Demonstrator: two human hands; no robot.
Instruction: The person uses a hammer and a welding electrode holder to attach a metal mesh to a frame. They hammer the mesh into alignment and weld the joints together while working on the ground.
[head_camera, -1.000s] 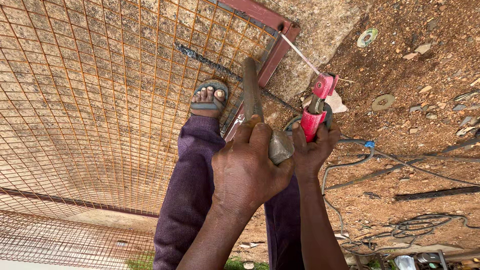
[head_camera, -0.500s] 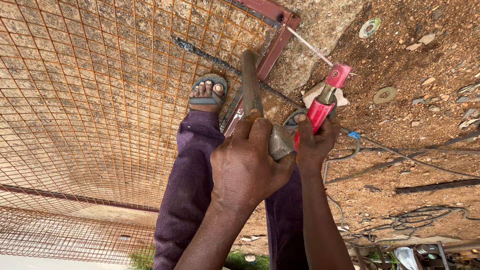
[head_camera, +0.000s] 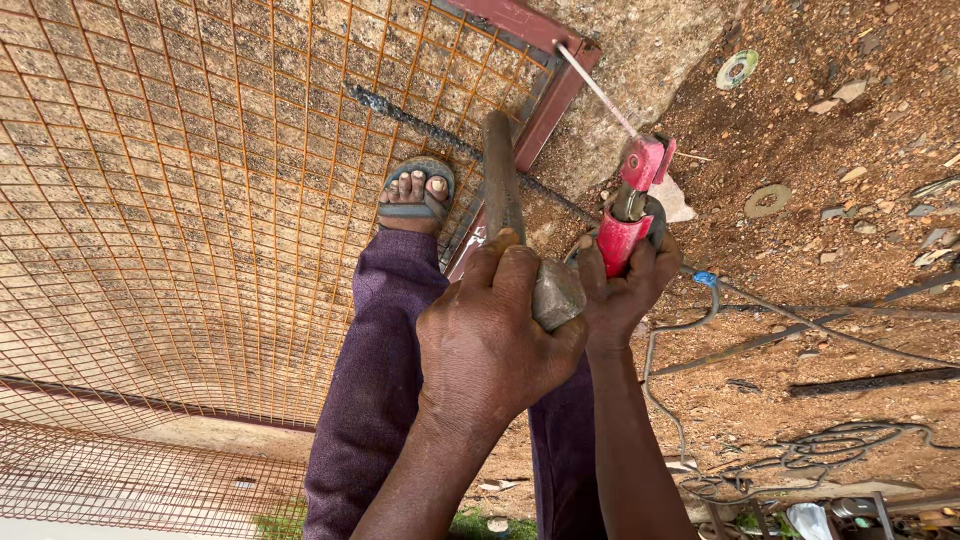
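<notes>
Your left hand (head_camera: 495, 345) is wrapped in a full grip around a hammer (head_camera: 520, 235), fingers pressed over the neck where the worn wooden handle meets the dull grey steel head; the rounded head pokes out beside your knuckles and the handle points away toward the frame. Your right hand (head_camera: 625, 290), touching the left, is clamped in a tight grip on a red electrode holder (head_camera: 630, 215) with a smooth plastic body and a metal jaw. A thin, straight welding rod (head_camera: 598, 92) runs from that jaw up to the corner of a dark red metal frame (head_camera: 545, 105). Rusty orange wire mesh (head_camera: 200, 200), a fine square grid, fills the frame and spreads out to your left. Your foot in a grey sandal (head_camera: 415, 195) rests on the mesh, with the purple trouser leg (head_camera: 375, 370) below it. To your right lies coarse reddish dirt (head_camera: 850, 300), scattered with stones, flat round discs (head_camera: 768, 200) and loose dark cables (head_camera: 830, 450).
</notes>
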